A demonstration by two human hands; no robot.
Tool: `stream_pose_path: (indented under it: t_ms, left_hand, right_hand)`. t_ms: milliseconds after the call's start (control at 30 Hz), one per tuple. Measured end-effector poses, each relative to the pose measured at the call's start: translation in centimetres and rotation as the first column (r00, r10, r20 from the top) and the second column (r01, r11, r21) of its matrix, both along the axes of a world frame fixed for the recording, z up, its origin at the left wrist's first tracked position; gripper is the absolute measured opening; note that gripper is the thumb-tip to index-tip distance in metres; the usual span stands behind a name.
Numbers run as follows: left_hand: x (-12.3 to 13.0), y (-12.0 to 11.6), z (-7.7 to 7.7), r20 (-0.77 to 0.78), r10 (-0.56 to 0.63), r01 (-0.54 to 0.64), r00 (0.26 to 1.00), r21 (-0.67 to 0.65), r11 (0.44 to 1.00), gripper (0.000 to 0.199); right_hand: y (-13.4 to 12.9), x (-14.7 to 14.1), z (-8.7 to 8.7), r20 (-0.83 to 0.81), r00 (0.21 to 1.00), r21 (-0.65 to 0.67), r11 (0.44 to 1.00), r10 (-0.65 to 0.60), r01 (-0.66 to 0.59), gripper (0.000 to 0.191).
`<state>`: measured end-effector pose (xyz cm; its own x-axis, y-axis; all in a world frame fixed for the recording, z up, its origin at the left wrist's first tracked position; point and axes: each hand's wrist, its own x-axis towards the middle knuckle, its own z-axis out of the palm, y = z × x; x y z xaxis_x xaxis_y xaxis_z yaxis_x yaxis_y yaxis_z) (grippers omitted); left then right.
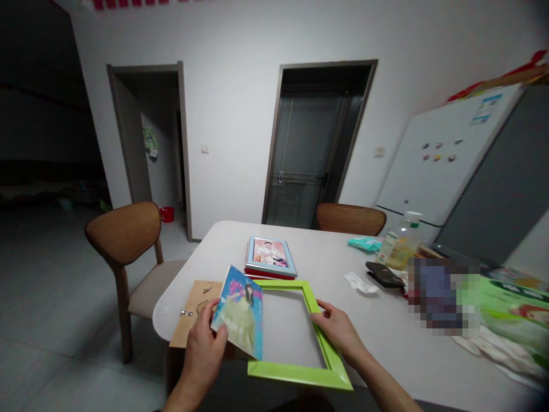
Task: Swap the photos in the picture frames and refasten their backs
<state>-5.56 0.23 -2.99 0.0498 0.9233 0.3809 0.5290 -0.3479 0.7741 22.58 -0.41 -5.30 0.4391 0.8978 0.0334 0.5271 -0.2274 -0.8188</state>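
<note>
My left hand [203, 346] pinches the left edge of a photo [240, 315], which shows a figure in a pale green dress on a blue background. The photo is tilted and covers the left side of a lime-green picture frame [300, 375]. That frame's right side is between the thumb and fingers of my right hand [338, 327]. Through its opening the white table top shows. Under and beyond my left hand lies a brown backing board [195, 297] with metal clips, reaching past the table's left edge.
Framed pictures [271, 256] lie stacked beyond the green frame. To the right are a crumpled tissue [361, 283], a black wallet-like item [385, 275], a large bottle of yellowish liquid [398, 243], a teal packet [364, 244] and a green package [510, 309]. Wooden chairs [128, 234] stand by the table [317, 246].
</note>
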Motion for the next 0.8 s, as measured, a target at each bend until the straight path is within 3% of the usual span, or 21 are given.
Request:
stream_pose_path:
  t_ms: [67, 167, 300, 433, 533, 667, 733, 800]
  left_hand:
    - [-1.1, -0.1, -1.2, -0.076, 0.021, -0.027, 0.997, -0.081, 0.996, 0.037]
    - [-2.0, -0.4, -2.1, -0.274, 0.022, -0.06, 0.962, -0.13, 0.99, 0.036]
    - [-2.4, -0.5, -2.6, -0.461, 0.044, -0.062, 0.886, -0.022, 0.998, 0.034]
    - [-1.2, -1.1, -2.8, -0.532, -0.027, 0.112, 0.846, 0.128, 0.985, 0.039]
    - [0.7, -1.8, -2.8, -0.607, -0.169, 0.295, 0.777, 0.114, 0.949, 0.056]
    - [2.5, -1.5, -3.6, -0.686, -0.235, 0.361, 0.689, 0.043, 0.932, 0.062]
    - [2.5, -0.7, -4.2, -0.669, -0.209, 0.365, 0.714, 0.1, 0.925, 0.055]
    - [1.8, 0.2, -4.3, -0.58, -0.183, 0.363, 0.794, 0.21, 0.908, 0.05]
  right_hand:
    - [0.1, 0.2, -0.5, 0.191, 0.982, -0.02, 1.0, -0.013, 0.017, 0.045]
    - [0.1, 0.1, -0.7, 0.348, 0.937, -0.058, 0.998, -0.015, 0.038, 0.042]
    - [0.0, 0.0, -1.0, 0.425, 0.905, -0.092, 0.995, 0.008, 0.034, 0.043]
    - [0.0, 0.0, -1.3, 0.499, 0.866, -0.075, 0.997, 0.031, 0.008, 0.041]
    - [0.1, -0.5, -1.3, 0.558, 0.83, 0.054, 0.998, 0.001, -0.038, 0.04]
    - [0.1, -2.7, -0.8, 0.487, 0.871, 0.196, 0.964, 0.064, -0.181, 0.034]
    - [-0.1, -4.3, -0.3, 0.364, 0.92, 0.215, 0.948, 0.147, -0.237, 0.032]
    - [-0.3, -6.0, 0.4, 0.214, 0.949, 0.239, 0.93, 0.23, -0.279, 0.029]
